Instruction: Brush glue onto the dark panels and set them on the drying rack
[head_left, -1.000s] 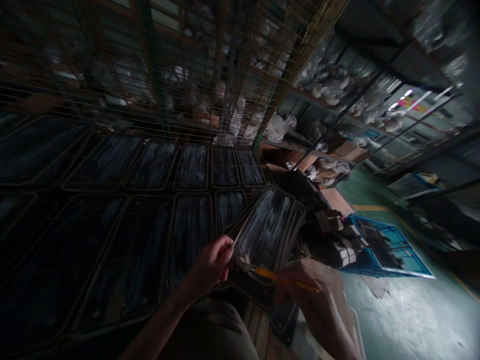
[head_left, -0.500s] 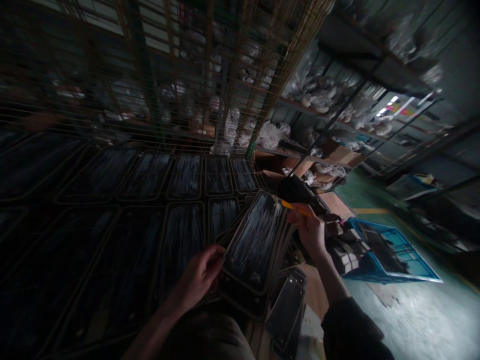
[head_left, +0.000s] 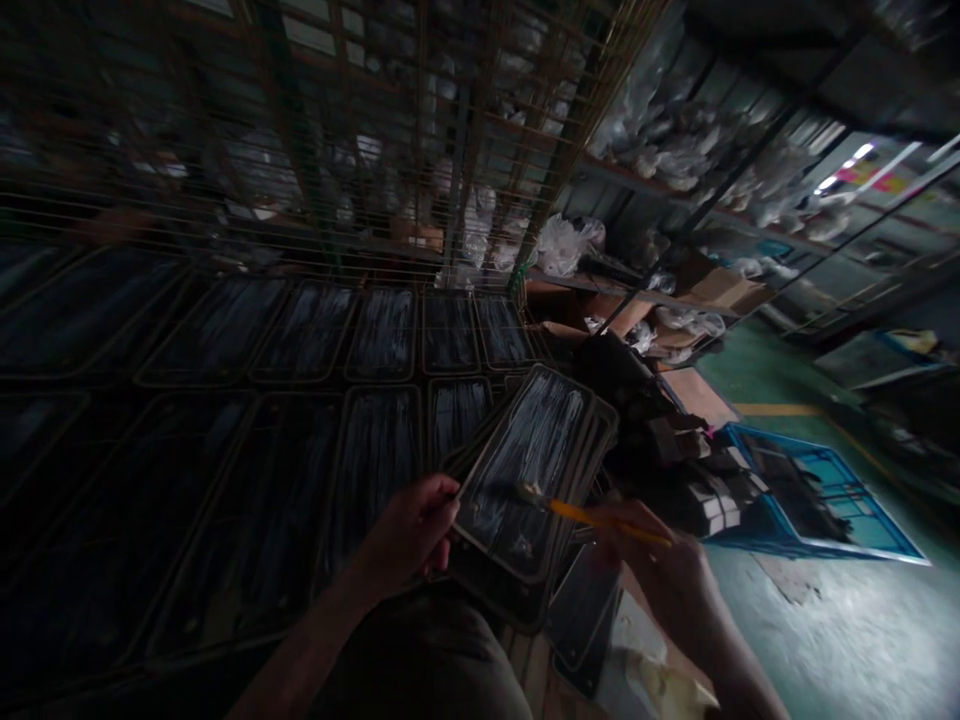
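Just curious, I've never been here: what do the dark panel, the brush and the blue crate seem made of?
The panel in the left hand looks rigid, metal or plastic: dark glossy face streaked pale, brownish rim. The brush in the right hand has an orange handle, maybe painted wood, and pale bristles. The blue crate looks moulded plastic, with latticed walls.

The room is dim. A tall rusty wire-mesh rack (head_left: 420,150) fills the back, with pale bundles behind its grid. To its right run dark metal shelves (head_left: 720,190) loaded with crumpled clear plastic bags (head_left: 566,243) and brown cardboard boxes (head_left: 720,285). The green painted concrete floor (head_left: 847,620) bears a yellow painted line (head_left: 776,409), and a blue plastic crate (head_left: 862,500) sits on it. 2 small bright ceiling lights (head_left: 844,170) glow far off at the upper right.
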